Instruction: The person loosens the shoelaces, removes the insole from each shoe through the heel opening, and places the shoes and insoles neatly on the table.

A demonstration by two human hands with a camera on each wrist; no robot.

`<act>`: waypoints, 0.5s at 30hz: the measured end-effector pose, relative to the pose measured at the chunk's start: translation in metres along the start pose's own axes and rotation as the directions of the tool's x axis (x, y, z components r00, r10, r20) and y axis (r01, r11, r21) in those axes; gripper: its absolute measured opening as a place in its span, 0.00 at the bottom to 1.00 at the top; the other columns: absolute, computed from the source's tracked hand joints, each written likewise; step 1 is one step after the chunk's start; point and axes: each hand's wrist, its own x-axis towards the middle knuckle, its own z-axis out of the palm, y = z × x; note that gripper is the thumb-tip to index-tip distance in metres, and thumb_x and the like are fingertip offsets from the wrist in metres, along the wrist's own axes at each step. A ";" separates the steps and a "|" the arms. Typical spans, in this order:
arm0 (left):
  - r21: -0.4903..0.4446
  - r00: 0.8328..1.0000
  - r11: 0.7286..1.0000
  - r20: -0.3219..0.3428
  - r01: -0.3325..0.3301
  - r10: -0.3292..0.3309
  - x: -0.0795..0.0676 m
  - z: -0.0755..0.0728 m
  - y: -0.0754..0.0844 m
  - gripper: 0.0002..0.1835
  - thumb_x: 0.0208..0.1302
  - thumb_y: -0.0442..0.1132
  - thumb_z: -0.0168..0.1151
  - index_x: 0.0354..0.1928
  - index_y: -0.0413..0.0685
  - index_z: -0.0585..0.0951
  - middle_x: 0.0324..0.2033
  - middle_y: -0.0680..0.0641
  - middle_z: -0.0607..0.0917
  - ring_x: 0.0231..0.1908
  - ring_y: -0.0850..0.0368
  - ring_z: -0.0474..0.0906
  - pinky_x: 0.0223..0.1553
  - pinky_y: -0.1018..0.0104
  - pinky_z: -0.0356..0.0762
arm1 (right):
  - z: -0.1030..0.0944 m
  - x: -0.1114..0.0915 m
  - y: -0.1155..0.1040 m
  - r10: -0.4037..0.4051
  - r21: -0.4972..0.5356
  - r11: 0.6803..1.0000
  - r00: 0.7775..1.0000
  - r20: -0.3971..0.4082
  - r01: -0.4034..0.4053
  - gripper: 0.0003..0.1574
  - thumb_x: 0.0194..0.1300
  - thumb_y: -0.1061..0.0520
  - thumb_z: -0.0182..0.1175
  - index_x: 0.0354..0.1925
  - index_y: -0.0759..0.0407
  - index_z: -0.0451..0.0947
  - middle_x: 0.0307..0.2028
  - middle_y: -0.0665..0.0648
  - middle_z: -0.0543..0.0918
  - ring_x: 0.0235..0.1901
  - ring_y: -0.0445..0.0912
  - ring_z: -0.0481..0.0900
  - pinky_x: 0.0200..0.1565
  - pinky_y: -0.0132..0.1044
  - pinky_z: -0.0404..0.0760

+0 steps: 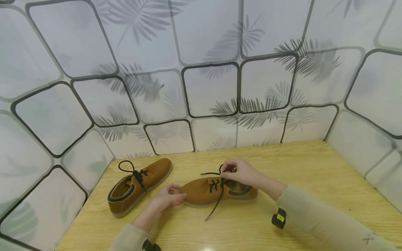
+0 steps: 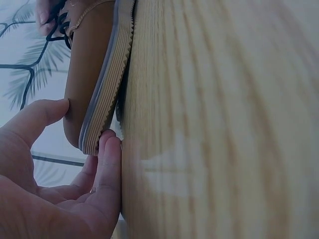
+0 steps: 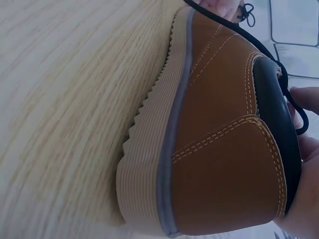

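Observation:
A brown shoe with black laces lies on the table, its toe to the left. My left hand pinches that toe: in the left wrist view the thumb presses the upper and the fingertips reach under the ridged sole. Over the shoe's opening, my right hand pinches the black shoelace near the top eyelets. One lace end hangs down the near side onto the table. The right wrist view shows the heel close up, with the right fingers partly hidden behind the dark collar.
A matching brown shoe stands to the left, its black lace tied in a bow. Both rest on a pale wooden table. Patterned white walls rise behind the table and at its sides.

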 end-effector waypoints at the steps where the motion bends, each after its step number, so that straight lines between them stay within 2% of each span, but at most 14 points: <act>1: 0.001 1.000 1.000 0.001 -0.003 0.003 0.000 0.000 0.000 0.29 0.66 0.32 0.72 0.65 0.29 0.73 0.52 0.34 0.81 0.41 0.55 0.86 0.51 0.59 0.91 | 0.000 0.000 0.000 0.008 0.009 1.000 1.000 -0.008 -0.007 0.05 0.72 0.58 0.67 0.38 0.59 0.82 0.37 0.54 0.85 0.35 0.41 0.79 0.39 0.32 0.82; 8: 0.002 1.000 1.000 0.004 -0.013 0.013 0.000 0.001 0.000 0.29 0.66 0.32 0.71 0.65 0.28 0.73 0.51 0.34 0.81 0.41 0.55 0.86 0.51 0.58 0.91 | -0.001 0.001 0.000 0.119 0.152 0.982 0.990 -0.069 -0.108 0.08 0.75 0.57 0.65 0.42 0.62 0.82 0.40 0.55 0.85 0.39 0.43 0.78 0.42 0.33 0.84; 12: -0.017 1.000 1.000 0.009 -0.016 0.017 -0.001 0.001 0.000 0.29 0.66 0.31 0.71 0.65 0.27 0.72 0.52 0.34 0.81 0.41 0.56 0.85 0.50 0.60 0.91 | -0.003 0.001 -0.001 0.142 0.256 0.960 0.986 -0.088 -0.115 0.08 0.77 0.59 0.62 0.44 0.66 0.79 0.40 0.55 0.83 0.39 0.41 0.79 0.42 0.32 0.85; 15: -0.025 1.000 1.000 0.013 -0.016 0.017 -0.001 0.001 0.000 0.29 0.66 0.31 0.71 0.65 0.27 0.72 0.52 0.33 0.81 0.41 0.56 0.85 0.50 0.61 0.91 | -0.003 0.000 -0.002 0.133 0.287 0.952 0.987 -0.092 -0.102 0.08 0.76 0.61 0.60 0.44 0.68 0.77 0.40 0.54 0.82 0.39 0.40 0.79 0.42 0.31 0.84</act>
